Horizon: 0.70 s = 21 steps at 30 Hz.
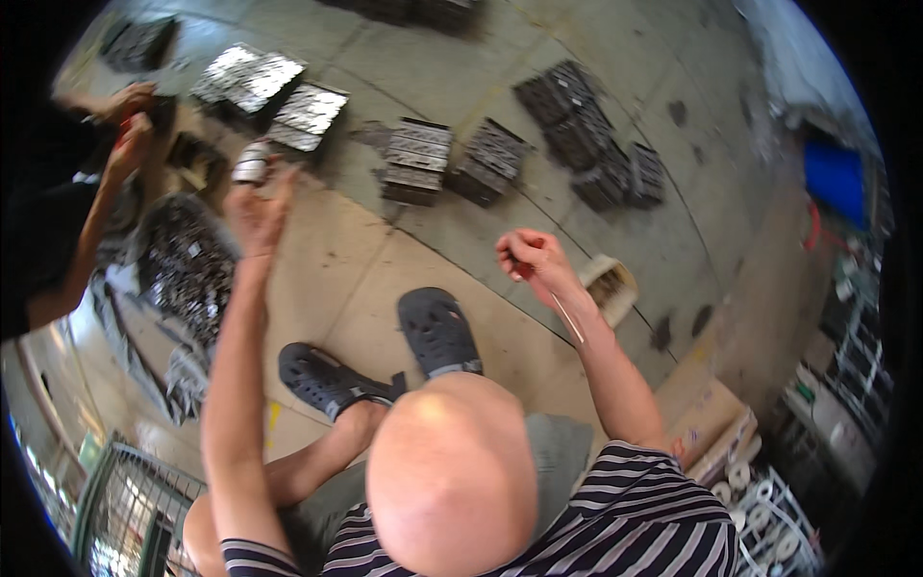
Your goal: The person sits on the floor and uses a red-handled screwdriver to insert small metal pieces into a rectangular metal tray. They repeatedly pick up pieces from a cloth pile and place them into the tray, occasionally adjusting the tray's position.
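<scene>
A slender red-handled tool [568, 318] lies right of centre within the right hand [538, 258], whose fingers are curled around the handle; its shaft points back along the bent right forearm [617, 380]. The left arm [234, 365] extends forward; at the left hand [256, 213] I note a white banded object [251, 162], though blur prevents my telling whether it is gripped. A cream tub [630, 290] sits partly behind the right wrist. Dark blocks [416, 159] stand ahead, small metal parts [187, 274] and a co-worker's hands [135, 135] leftward. The person's head [452, 471] blocks my lower view.
</scene>
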Each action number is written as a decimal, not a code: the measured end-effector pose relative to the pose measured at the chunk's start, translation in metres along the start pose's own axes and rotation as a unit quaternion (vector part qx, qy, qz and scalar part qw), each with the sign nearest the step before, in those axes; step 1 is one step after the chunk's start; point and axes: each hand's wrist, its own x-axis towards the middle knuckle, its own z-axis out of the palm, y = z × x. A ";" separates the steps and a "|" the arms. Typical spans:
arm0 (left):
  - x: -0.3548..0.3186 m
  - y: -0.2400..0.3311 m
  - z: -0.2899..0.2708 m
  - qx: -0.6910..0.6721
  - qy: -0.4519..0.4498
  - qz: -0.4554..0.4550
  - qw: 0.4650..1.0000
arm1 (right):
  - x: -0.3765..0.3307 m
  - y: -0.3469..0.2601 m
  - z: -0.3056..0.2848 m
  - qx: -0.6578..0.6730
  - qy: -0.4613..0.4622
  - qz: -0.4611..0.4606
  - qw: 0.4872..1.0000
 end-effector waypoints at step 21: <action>0.087 0.029 -0.020 0.219 -0.347 0.038 0.911 | 0.004 -0.096 -0.026 -0.487 0.223 -0.235 0.811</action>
